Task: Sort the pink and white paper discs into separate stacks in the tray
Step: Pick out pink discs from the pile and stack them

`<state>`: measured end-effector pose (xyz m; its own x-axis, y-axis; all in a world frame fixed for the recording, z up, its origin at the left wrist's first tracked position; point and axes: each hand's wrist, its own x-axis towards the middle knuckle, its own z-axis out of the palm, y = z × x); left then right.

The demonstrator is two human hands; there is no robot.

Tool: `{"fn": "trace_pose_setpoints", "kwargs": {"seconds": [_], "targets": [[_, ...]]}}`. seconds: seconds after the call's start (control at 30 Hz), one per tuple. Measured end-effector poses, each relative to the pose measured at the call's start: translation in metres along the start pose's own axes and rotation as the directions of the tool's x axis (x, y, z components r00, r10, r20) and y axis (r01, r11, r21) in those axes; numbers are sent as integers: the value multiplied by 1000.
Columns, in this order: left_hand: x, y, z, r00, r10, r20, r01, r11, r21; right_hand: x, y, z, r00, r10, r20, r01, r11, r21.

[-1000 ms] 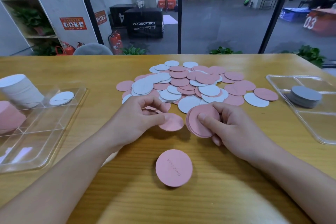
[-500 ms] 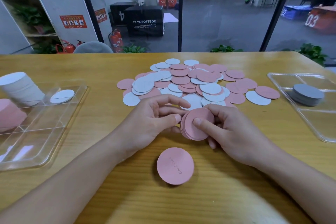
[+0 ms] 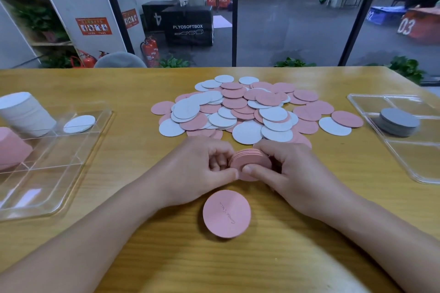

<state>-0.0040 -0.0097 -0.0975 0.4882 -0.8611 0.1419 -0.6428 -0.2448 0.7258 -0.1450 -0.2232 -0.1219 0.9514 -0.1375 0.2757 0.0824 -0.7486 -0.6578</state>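
- Since the frame a second back, our left hand (image 3: 197, 169) has closed in on the pink bundle (image 3: 247, 162); the loose pink disc it carried then is no longer apart and seems to have joined the bundle.
- Both hands now meet around that bundle: our right hand (image 3: 285, 171) grips it, thumb across the near face and fingers curled behind, while the left pinches its left edge, fingers curled over the top.
- We hold the bundle on edge, flat faces toward us and away, just above the worktop (image 3: 273, 257); it has tipped further from us than before.
- One single pink disc (image 3: 226, 213) lies flat just in front of the hands, apart from them, as it did earlier.
- What the coming move turns on: the tray (image 3: 59, 169) sits well off to our left, and the pink stack (image 3: 13, 150) stands in its near-left compartment, beside the white stack (image 3: 25, 114). So the bundle must travel leftward, and the left hand is the nearer one.
- We judge the step in hand to be squaring the bundle's edges before carrying it over.
- Most of the mixed pile (image 3: 250, 109) still lies beyond the hands, so much sorting is left.
- A second tray (image 3: 404, 162) with grey discs (image 3: 397, 122) sits to our right.
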Motion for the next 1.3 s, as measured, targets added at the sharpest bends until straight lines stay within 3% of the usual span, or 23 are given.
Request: {"fn": "trace_pose_setpoints", "kwargs": {"seconds": [0.1, 0.27, 0.37, 0.47, 0.53, 0.67, 0.9, 1.1, 1.3], "targets": [[2, -2, -2, 999, -17, -39, 17, 1000, -8, -1, -3, -3, 1000, -1, 18, 1, 1000, 23], [1, 7, -19, 996, -85, -2, 84, 987, -140, 2, -13, -14, 986, 68, -152, -27, 966, 256], [-18, 11, -20, 997, -78, -4, 76, 983, -169, -1, -18, -16, 993, 113, -45, -85, 905, 417], [-41, 11, -12, 987, -86, -135, 49, 965, -258, -4, -26, -10, 984, 131, 117, -172, 865, 472], [-51, 8, -7, 986, -98, -132, 61, 964, -257, -6, -30, -6, 972, 135, 192, -213, 852, 478], [-64, 1, -4, 985, -127, -118, 101, 974, -203, -10, -37, 0, 965, 141, 221, -233, 848, 475], [-69, -2, 7, 976, -187, -115, 167, 971, -169, -13, -36, 7, 963, 163, 215, -234, 901, 365], [-50, -8, 2, 912, -230, -338, 185, 969, -161, -9, -28, 6, 984, 173, 49, -179, 934, 308], [20, -37, -11, 917, -91, -389, 153, 980, 130, 28, -21, 14, 995, -16, -100, 2, 990, -143]]}}
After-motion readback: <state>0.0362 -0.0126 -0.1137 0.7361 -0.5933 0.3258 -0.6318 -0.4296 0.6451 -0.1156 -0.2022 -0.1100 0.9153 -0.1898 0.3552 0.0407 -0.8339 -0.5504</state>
